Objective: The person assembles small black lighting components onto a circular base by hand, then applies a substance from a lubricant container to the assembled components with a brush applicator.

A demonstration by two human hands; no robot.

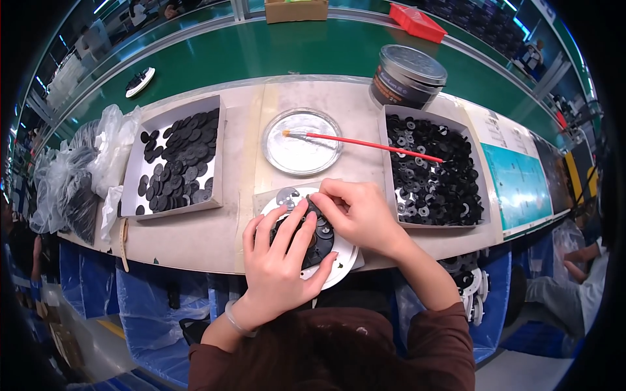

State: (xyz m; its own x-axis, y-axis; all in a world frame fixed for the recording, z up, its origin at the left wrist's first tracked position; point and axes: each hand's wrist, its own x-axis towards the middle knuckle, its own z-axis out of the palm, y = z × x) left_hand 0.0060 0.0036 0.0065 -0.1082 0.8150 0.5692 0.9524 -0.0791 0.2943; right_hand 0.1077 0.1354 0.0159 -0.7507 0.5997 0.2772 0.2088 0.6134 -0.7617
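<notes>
In front of me lies a round white plate (347,261) carrying a black mechanism with small gears (324,232). My left hand (277,260) rests across it with the fingers stretched out over the black parts and the thumb near the rim. At the far side of the mechanism, the thumb and forefinger of my right hand (362,212) are pinched together close to my left fingertips. What they hold, if anything, is hidden. A grey disc (287,196) shows just beyond my left fingers.
A box of black discs (189,140) stands left, beside plastic bags (111,146). A box of small black gears (437,176) is right. A red-handled brush (372,144) spans from a round dish (301,159) to that box. Behind are a tin (407,78) and a green conveyor (228,55).
</notes>
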